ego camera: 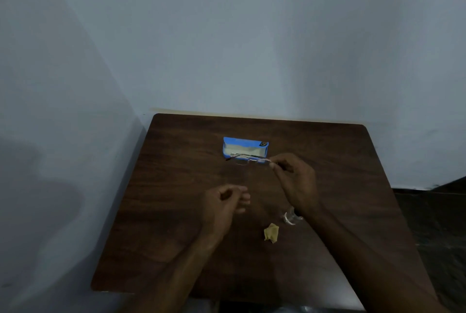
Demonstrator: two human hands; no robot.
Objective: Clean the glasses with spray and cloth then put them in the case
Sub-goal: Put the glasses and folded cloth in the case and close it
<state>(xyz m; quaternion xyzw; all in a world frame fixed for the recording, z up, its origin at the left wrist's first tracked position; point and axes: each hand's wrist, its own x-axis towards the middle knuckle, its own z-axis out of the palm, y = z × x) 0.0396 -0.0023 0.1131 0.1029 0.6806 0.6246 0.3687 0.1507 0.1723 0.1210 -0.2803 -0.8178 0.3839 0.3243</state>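
Dark wooden table (164,224) bears a blue case (242,147), yellow cloth (271,232) and a bottle (290,217) (partly hidden).

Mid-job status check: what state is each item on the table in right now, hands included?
Case: open, pale lining showing.
Glasses: held by one end at the case's near edge, not inside.
Cloth: crumpled, lying loose on the table.
Spray bottle: on the table, partly hidden behind the right wrist.
Right-hand grip: pinching the glasses.
Left-hand grip: loosely curled, holding nothing.

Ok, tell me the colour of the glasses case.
The glasses case is blue, with a pale lining inside; the head view shows it.
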